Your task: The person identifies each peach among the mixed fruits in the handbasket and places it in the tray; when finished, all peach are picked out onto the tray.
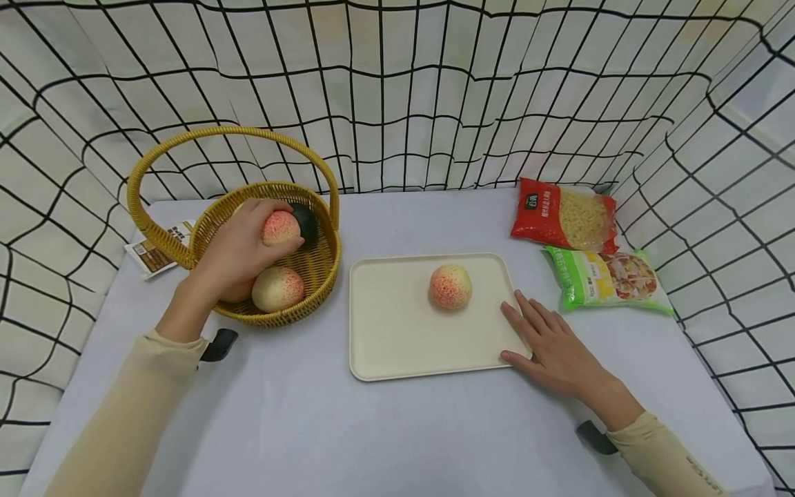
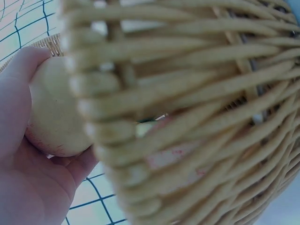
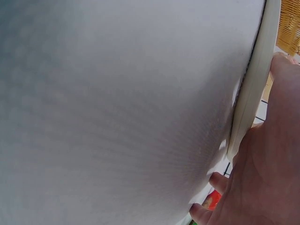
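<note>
Left hand [image 1: 243,241]: grip clamped on a peach [image 1: 281,228], thumb on the near side, at the mouth of the basket [image 1: 335,259]. Dark green item [image 1: 306,222] right beside that fruit; front peach [image 1: 278,290] lies in the basket below the hand. Right hand [image 1: 553,345]: grip apart, fingers spread, thumb and fingertips touching the right edge of the tray [image 1: 397,338], which lies flat on the counter [image 1: 397,435]. Tray peach [image 1: 450,286] sits toward the far right of the tray. Risks, as judged: (1) held fruit is round and could slip if the hold loosens or its side strikes the rim; (2) a low lift could snag wrist or fruit on the rim or handle [image 1: 236,131] and tip the basket; (3) the dark green item could be dragged or knocked, being so close; (4) tray peach could roll if the right hand shoves the tray, or if a second fruit is dropped against it, the tray wall looking low.
</note>
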`<state>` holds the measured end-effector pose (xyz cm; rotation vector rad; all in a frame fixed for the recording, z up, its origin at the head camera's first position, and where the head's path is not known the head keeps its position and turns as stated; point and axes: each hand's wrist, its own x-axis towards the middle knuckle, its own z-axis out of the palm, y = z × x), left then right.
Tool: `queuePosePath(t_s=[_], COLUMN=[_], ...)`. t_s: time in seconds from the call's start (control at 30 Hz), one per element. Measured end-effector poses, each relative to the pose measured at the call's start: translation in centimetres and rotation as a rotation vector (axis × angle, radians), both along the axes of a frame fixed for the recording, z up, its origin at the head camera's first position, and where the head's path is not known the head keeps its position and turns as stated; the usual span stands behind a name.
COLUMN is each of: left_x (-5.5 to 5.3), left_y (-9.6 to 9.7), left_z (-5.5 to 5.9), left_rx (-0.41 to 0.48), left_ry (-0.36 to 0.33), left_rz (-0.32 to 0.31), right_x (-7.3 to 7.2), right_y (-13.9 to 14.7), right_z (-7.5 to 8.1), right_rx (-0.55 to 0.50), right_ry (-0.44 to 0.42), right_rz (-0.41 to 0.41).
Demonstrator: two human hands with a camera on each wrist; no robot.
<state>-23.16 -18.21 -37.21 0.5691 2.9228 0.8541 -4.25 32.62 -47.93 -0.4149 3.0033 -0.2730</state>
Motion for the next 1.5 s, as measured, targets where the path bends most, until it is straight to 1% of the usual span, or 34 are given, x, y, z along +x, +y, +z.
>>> queuePosePath(t_s=[0.23, 0.33, 0.5, 0.67, 0.83, 1.17, 1.37, 1.5], left_x=[0.8, 1.3, 1.9, 2.4, 2.9, 3.7, 4.2, 4.4], left_y=[0.5, 0.9, 1.8, 2.9, 3.8, 5.5, 6.5, 7.3], left_z=[0.5, 0.8, 1.4, 1.8, 2.1, 2.2, 2.1, 1.9], left_rx=[0.006, 0.022, 0.059, 0.063, 0.087, 0.153, 0.172, 0.185], left_ry=[0.032, 0.049, 0.084, 0.129, 0.148, 0.19, 0.193, 0.21], left_rz=[-0.004, -0.012, -0.045, -0.075, -0.113, -0.183, -0.212, -0.231], right_x=[0.1, 0.1, 0.0, 0.0, 0.0, 0.0, 0.0, 0.0], right_y=[0.0, 0.0, 0.1, 0.1, 0.0, 0.0, 0.0, 0.0], right_z=[-0.1, -0.1, -0.1, -0.1, 0.0, 0.1, 0.0, 0.0], right_rx=[0.001, -0.001, -0.001, 0.002, 0.002, 0.001, 0.002, 0.004], right_ry=[-0.005, -0.003, 0.002, -0.003, -0.009, -0.017, -0.015, -0.014], right_rz=[-0.006, -0.007, -0.004, -0.005, -0.007, -0.007, -0.006, -0.007])
